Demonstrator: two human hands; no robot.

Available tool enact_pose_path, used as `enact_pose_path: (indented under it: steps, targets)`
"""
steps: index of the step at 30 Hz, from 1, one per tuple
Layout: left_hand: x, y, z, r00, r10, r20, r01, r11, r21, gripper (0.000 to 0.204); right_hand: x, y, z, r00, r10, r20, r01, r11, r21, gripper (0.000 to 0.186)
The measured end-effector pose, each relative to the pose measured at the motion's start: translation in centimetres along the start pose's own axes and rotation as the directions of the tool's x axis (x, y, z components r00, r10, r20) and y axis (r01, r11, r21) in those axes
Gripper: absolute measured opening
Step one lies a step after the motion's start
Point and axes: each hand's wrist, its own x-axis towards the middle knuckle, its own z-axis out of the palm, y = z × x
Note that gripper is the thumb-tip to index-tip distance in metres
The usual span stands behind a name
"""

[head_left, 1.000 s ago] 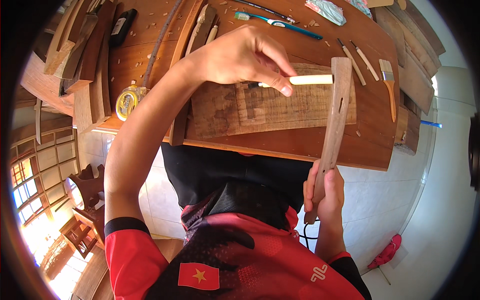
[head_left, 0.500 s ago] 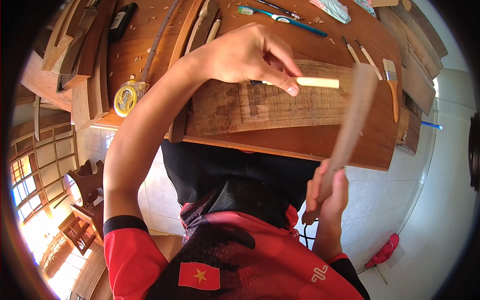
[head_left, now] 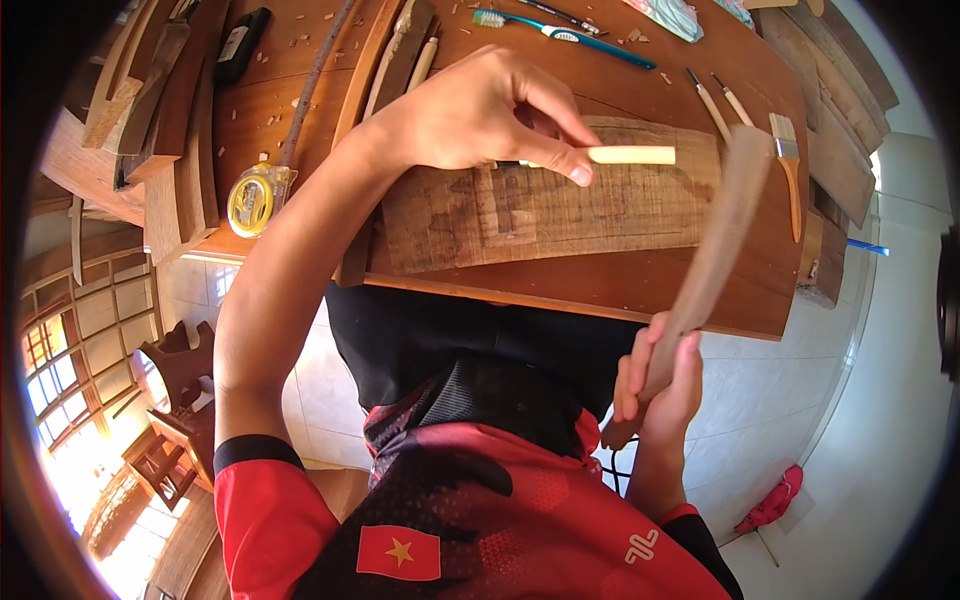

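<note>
Over a rough wooden board [head_left: 450,220] on the table, my left hand [head_left: 505,125] grips a pale wooden stick [head_left: 630,155] with a dark part at its left, held crosswise between thumb and fingers. My right hand [head_left: 655,385] is wrapped round the lower end of a long brown wooden bar [head_left: 725,230], which slants up to the right, its upper part blurred by motion and clear of the stick's tip. Beyond lie two thin pale-handled tools [head_left: 708,100], a paintbrush [head_left: 790,175] and a toothbrush [head_left: 585,45].
Planks are piled at the table's left [head_left: 140,125] and right [head_left: 835,130]. A yellow tape measure [head_left: 250,205], a black object [head_left: 238,45], a thin stick [head_left: 305,100] and wood shavings lie on the tabletop [head_left: 580,295]. A chair [head_left: 175,450] stands at the lower left.
The bar's top has swung right, away from the pale stick's end, which it touched a second ago. Both hands keep their holds; my left has shifted slightly.
</note>
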Motion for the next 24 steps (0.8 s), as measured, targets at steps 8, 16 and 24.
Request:
enact_pose_path:
  steps: [8, 16, 24]
  targets:
    - [0.0, -0.1, 0.2, 0.999, 0.022, -0.026, -0.020, 0.998, 0.057, 0.025, 0.1, -0.4, 0.4, 1.000, -0.010, -0.010, 0.010, 0.999, -0.050, 0.045]
    - [0.2, -0.3, 0.3, 0.999, 0.038, -0.019, -0.035, 0.993, 0.114, 0.027, -0.7, 1.2, 1.0, 0.991, 0.082, 0.103, -0.062, 0.980, -0.189, 0.046]
    - [0.0, 0.1, 0.1, 1.000, -0.010, 0.001, 0.010, 0.993, 0.119, 0.027, -0.9, 1.6, 0.7, 0.995, 0.083, 0.062, -0.083, 0.997, -0.006, 0.044]
